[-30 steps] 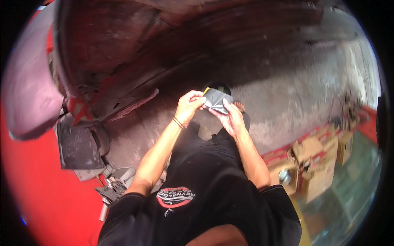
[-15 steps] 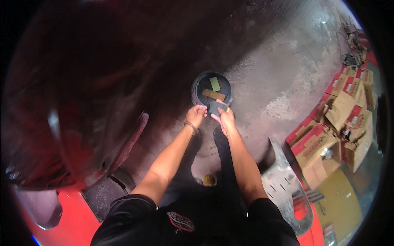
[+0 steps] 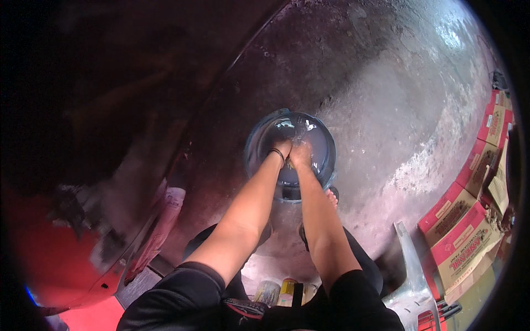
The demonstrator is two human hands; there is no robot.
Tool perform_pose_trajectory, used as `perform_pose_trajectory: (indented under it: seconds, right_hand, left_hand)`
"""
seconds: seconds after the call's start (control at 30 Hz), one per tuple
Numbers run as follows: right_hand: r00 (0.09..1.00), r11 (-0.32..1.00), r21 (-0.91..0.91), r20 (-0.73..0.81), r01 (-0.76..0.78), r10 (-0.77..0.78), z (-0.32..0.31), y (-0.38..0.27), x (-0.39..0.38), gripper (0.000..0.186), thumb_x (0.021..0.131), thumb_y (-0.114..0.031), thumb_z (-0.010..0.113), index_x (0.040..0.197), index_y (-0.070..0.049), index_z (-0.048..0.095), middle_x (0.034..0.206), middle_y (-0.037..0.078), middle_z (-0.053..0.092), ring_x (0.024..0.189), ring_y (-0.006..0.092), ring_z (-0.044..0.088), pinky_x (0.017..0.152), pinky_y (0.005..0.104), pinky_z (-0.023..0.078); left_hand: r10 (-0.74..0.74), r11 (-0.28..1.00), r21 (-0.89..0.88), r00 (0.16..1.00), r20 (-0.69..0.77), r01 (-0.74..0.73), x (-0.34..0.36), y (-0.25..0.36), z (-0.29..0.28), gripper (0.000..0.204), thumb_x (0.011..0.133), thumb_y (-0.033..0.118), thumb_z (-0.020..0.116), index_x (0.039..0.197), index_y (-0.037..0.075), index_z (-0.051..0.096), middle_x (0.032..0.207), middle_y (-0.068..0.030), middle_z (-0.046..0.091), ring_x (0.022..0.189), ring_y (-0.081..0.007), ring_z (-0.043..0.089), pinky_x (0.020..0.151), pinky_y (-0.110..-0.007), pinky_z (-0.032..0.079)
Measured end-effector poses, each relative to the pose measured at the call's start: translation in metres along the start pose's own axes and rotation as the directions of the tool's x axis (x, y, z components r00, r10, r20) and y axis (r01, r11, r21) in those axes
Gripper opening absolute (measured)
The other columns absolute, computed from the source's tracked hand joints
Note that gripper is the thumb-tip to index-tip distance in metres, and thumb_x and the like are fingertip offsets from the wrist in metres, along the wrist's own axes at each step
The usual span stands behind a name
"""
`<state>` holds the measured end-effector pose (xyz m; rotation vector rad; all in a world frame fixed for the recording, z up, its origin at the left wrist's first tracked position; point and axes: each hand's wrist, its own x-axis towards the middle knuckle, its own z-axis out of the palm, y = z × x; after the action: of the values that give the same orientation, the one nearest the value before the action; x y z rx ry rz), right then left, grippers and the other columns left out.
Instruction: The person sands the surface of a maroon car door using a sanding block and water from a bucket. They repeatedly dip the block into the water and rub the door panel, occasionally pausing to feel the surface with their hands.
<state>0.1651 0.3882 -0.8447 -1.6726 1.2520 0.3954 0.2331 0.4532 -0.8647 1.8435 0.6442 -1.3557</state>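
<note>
A dark round bucket [image 3: 252,148] of water sits on the floor, light glinting on the surface. My left hand [image 3: 282,148], with a dark band at the wrist, is down inside it near the middle. Close beside it on the right, my right hand [image 3: 300,153] is also in the water. The fingers of both are hidden or blurred by the water, as is whatever they might hold. A small yellowish shape shows between the hands, too unclear to name. My bare toes [image 3: 332,197] show just right of the bucket.
Dark red bodywork [image 3: 77,265] fills the left side, with a long pinkish strip [image 3: 158,231] by it. Cardboard boxes [image 3: 461,245] line the right; a silvery curved panel [image 3: 409,298] stands below them. Cans [image 3: 287,291] are near my feet. Stained concrete floor [image 3: 381,132] surrounds the bucket.
Both hands have gone down into the bucket. The dark pad I held before is out of sight, as are the pieces earlier visible in the bucket. The view has shifted toward the bucket.
</note>
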Motion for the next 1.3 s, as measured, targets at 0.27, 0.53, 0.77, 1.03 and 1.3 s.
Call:
perform_pose_trajectory:
  seconds: [0.27, 0.53, 0.77, 1.03, 1.3]
  right_hand:
    - [0.952, 0.200, 0.956, 0.159, -0.215, 0.263, -0.090, -0.028, -0.108, 0.040, 0.117, -0.024, 0.045, 0.157, -0.021, 0.048, 0.136, 0.012, 0.066, 0.115, 0.0250, 0.068, 0.097, 0.0465, 0.061]
    - [0.971, 0.175, 0.974, 0.102, -0.141, 0.218, -0.156, -0.106, -0.219, 0.050, 0.112, -0.032, 0.059, 0.159, -0.023, 0.046, 0.142, 0.006, 0.062, 0.125, 0.0222, 0.060, 0.107, 0.0501, 0.052]
    - [0.994, -0.150, 0.988, 0.009, -0.026, -0.113, -0.234, -0.247, -0.270, 0.055, 0.110, -0.042, 0.060, 0.160, -0.023, 0.049, 0.153, 0.006, 0.053, 0.134, 0.0206, 0.054, 0.111, 0.0437, 0.049]
    - [0.393, 0.187, 0.347, -0.787, 0.919, -0.475, -0.239, -0.553, -0.370, 0.053, 0.115, -0.025, 0.043, 0.161, 0.001, 0.040, 0.167, 0.025, 0.039, 0.158, 0.0420, 0.032, 0.129, 0.0498, 0.026]
    - [0.528, 0.599, -0.014, -0.455, 0.801, -0.717, -0.117, -0.530, -0.514, 0.075, 0.109, -0.039, 0.047, 0.169, -0.003, 0.021, 0.178, 0.019, 0.018, 0.163, 0.0492, 0.011, 0.118, 0.0832, -0.001]
  left_hand:
    - [0.041, 0.902, -0.423, 0.955, 0.295, 0.093, -0.224, 0.076, -0.026, 0.025, 0.103, 0.020, 0.060, 0.080, 0.012, 0.064, 0.064, -0.0011, 0.060, 0.048, -0.0156, 0.056, 0.042, -0.031, 0.044]
    - [0.111, 0.989, 0.053, 0.937, 0.331, -0.136, -0.377, 0.132, -0.073, 0.023, 0.105, 0.019, 0.055, 0.089, 0.009, 0.068, 0.075, -0.0036, 0.070, 0.056, -0.0157, 0.068, 0.048, -0.033, 0.054]
    - [0.414, 0.898, -0.307, 0.842, 0.347, -0.315, -0.500, 0.219, -0.116, 0.022, 0.108, 0.024, 0.063, 0.098, 0.005, 0.068, 0.086, -0.0045, 0.072, 0.074, -0.0156, 0.070, 0.070, -0.028, 0.057]
    - [0.966, -0.100, 0.089, -0.075, 0.245, -0.991, -0.734, 0.363, -0.252, 0.030, 0.107, 0.011, 0.063, 0.134, -0.002, 0.068, 0.128, -0.0116, 0.073, 0.121, -0.0189, 0.068, 0.106, -0.032, 0.051]
    - [0.779, -0.607, 0.521, -0.322, 0.537, -0.600, -0.737, 0.337, -0.332, 0.043, 0.100, 0.009, 0.067, 0.142, 0.000, 0.061, 0.141, -0.0209, 0.065, 0.136, -0.0393, 0.060, 0.115, -0.047, 0.049]
